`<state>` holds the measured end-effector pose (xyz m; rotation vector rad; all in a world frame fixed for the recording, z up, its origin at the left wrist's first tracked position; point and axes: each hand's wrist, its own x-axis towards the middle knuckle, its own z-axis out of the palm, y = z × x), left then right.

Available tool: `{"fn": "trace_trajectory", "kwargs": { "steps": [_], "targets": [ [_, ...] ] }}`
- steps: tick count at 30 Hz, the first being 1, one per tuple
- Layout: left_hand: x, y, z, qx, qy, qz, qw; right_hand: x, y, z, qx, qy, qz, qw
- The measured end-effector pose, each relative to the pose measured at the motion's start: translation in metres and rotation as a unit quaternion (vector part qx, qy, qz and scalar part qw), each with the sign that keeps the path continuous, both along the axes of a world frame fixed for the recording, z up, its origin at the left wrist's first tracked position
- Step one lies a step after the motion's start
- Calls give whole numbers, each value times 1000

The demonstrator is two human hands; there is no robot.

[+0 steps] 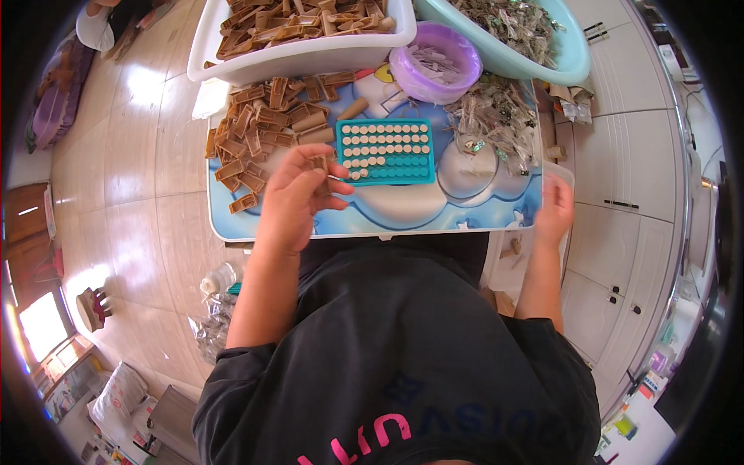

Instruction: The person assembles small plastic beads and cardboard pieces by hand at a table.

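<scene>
Small brown piece (319, 164) pinched between fingertips of left hand (293, 200), raised just above the near-left part of the blue-and-white table top (403, 213), close beside the teal tray (385, 151). Grip closed on the piece; thumb and fingers curled round it, exact shape of the piece partly hidden by the fingers.

Teal tray lying flat at table centre, a grid of round holes; upper rows filled with pale round pegs, lower rows mostly bare. One tan cylinder (353, 108) lying loose just beyond the tray.

Right hand (555, 211) resting at the right edge of the table, fingers bent over the rim; whether anything is held there cannot be told.

Heap of brown rectangular pieces (256, 136) spread over the left part of the table, touching one another, some spilling toward the left edge. More of the same piled in a white tub (302, 54) standing behind the heap.

Purple bowl (436, 62) behind the tray, holding small pale parts. Pale green basin (542, 43) to its right, filled with clear glittering bits; a loose pile of similar clear bits (496, 124) on the table to the right of the tray.

White cabinet doors (620, 194) along the right side. Glossy wooden floor (139, 170) on the left.
</scene>
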<state>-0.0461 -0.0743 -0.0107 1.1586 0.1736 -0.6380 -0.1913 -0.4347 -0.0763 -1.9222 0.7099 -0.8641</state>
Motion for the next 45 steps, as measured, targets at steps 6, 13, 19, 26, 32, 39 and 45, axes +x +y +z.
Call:
{"fn": "trace_trajectory", "kwargs": {
  "steps": [6, 13, 19, 26, 32, 39, 45],
  "targets": [
    [-17, -24, -10, -71, 80, -63, 992, 55, 81, 32, -340, 157, 206, 904],
    [-31, -35, -21, -85, 113, -147, 979, 62, 83, 30, -218, 147, 231, 937],
    [-32, -52, -14, -60, 85, -181, 978, 48, 98, 52, 39, 125, 284, 950],
    [-32, -60, -18, -57, 114, -183, 975, 40, 107, 47, 353, 41, 254, 899],
    [-37, -70, -24, 14, 16, -154, 988, 35, 101, 57, 360, -3, 243, 901],
    [-32, -96, -18, 141, -202, -183, 952, 23, 95, 72, 345, -15, 235, 909],
    [-24, -118, -17, 188, -252, -184, 931, 15, 90, 76, 322, -9, 227, 919]
  ]
}}
